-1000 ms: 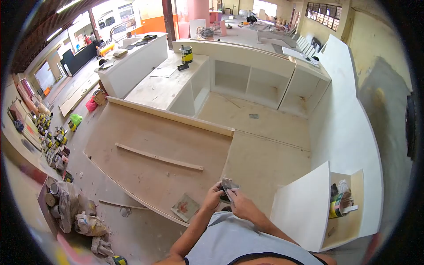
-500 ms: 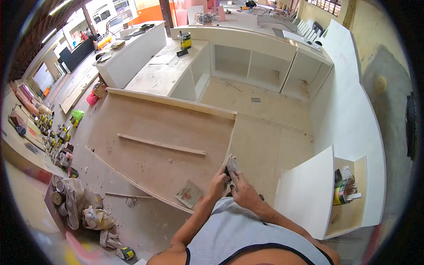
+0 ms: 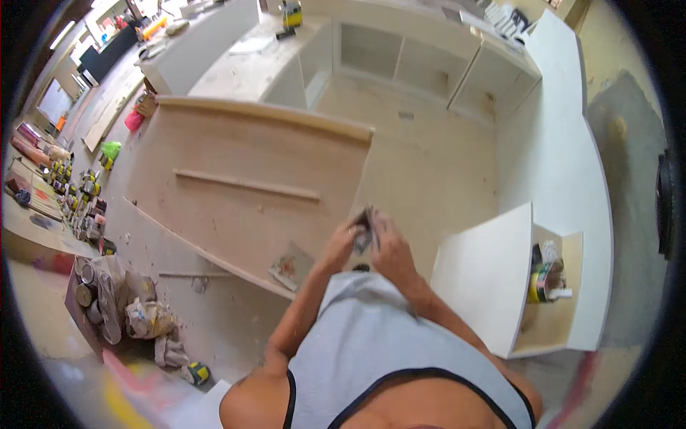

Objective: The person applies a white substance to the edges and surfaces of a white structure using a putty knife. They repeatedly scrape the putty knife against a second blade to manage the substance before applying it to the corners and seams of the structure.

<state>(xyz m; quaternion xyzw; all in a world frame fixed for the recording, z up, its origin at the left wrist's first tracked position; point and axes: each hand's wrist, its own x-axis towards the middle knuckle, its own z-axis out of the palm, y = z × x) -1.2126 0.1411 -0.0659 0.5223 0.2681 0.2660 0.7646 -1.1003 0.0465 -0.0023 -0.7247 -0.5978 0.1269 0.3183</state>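
Note:
My left hand (image 3: 344, 245) and my right hand (image 3: 390, 247) are close together in front of my body. Between their fingers is a small, worn grey piece of sandpaper (image 3: 363, 239), with a dark part at its top; motion blurs it. Both hands are closed on it, above the near right edge of a brown wooden panel (image 3: 236, 154). On the panel's near corner, left of my left hand, lies a larger sheet (image 3: 291, 266) with a reddish print. A narrow wood strip (image 3: 246, 186) lies across the panel's middle.
White cabinets (image 3: 368, 50) curve around the far side, with a paint can (image 3: 291, 14) on the counter. At right, an open cabinet (image 3: 564, 314) holds a can (image 3: 546, 284) with tools. Bags (image 3: 150, 317) and many paint cans (image 3: 91, 187) stand along the left.
The view has tilted down, so the surroundings sit higher in the picture. My hands have turned the sandpaper between them, and its broad grey face shows less than before.

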